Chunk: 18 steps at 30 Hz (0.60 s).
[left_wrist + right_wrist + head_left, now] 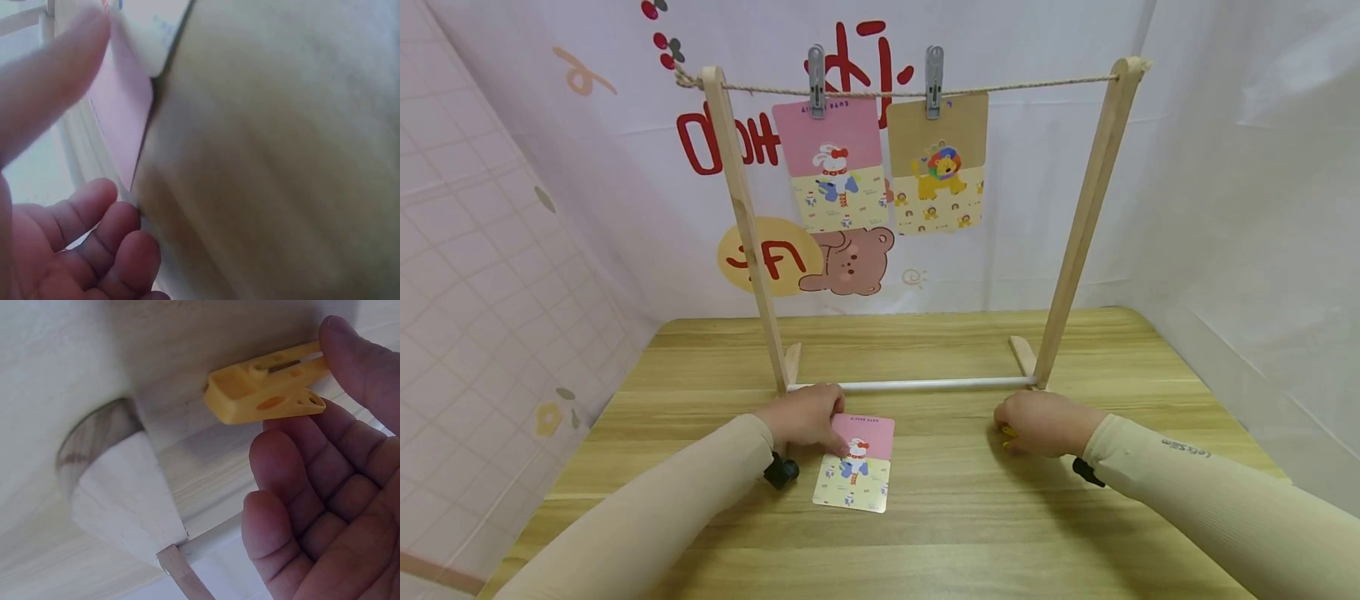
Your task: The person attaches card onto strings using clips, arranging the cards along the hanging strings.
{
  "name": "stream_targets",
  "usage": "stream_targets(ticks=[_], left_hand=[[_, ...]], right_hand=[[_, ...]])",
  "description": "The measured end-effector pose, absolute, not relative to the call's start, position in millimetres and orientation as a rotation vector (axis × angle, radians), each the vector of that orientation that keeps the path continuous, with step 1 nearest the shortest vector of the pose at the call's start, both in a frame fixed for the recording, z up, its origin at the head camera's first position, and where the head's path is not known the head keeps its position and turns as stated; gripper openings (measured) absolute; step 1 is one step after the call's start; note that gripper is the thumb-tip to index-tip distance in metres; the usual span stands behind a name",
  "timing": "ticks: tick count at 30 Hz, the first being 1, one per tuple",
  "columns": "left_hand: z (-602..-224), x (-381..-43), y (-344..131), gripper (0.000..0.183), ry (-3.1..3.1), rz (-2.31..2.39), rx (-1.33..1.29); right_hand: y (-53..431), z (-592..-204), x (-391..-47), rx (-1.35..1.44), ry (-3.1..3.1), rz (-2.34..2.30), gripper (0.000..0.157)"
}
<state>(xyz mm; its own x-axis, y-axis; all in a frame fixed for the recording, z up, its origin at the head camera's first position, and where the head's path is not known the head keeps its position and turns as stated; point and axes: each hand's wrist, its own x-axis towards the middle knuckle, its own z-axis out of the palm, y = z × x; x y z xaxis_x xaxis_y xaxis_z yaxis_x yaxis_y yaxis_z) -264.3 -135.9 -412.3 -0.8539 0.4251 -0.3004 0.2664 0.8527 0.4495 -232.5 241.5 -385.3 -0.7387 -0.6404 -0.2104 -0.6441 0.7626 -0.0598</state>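
Observation:
My left hand (805, 415) is at the left edge of a pink and yellow rabbit card (868, 475) on the table. Its thumb (50, 81) touches the card's face. The other fingers (134, 256) lie loosely bent near the card's pink end, with a gap between them and the thumb. At the right, my right hand (1048, 423) pinches a yellow clothespin (262, 394) by its handle end, between thumb and fingers, just above the table. The clothespin's jaws point away from the palm. In the head view the hand covers most of it.
A wooden frame (1086, 217) stands behind both hands, with a white rod (932, 384) along its base. From its rope (1037, 85), grey clothespins (817, 83) hold a rabbit card (831, 167) and a lion card (936, 167). Printed cloth hangs around the wooden table (940, 533).

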Motion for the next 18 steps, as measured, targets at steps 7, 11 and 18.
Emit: stream_targets(ticks=[7, 11, 18], left_hand=[[-411.6, -263.0, -136.4, 0.056, 2.632, 0.485, 0.517], [-411.1, -262.8, -135.7, 0.055, 2.628, 0.489, 0.510], [-409.7, -263.7, -137.0, 0.061, 2.622, 0.510, 0.488]], right_hand=[[242.0, -388.4, -234.7, -1.026, 2.741, 0.033, 0.023], [241.0, -388.5, -234.5, -1.029, 2.736, 0.037, 0.023], [239.8, -388.3, -235.5, -1.009, 2.731, 0.037, 0.022]])
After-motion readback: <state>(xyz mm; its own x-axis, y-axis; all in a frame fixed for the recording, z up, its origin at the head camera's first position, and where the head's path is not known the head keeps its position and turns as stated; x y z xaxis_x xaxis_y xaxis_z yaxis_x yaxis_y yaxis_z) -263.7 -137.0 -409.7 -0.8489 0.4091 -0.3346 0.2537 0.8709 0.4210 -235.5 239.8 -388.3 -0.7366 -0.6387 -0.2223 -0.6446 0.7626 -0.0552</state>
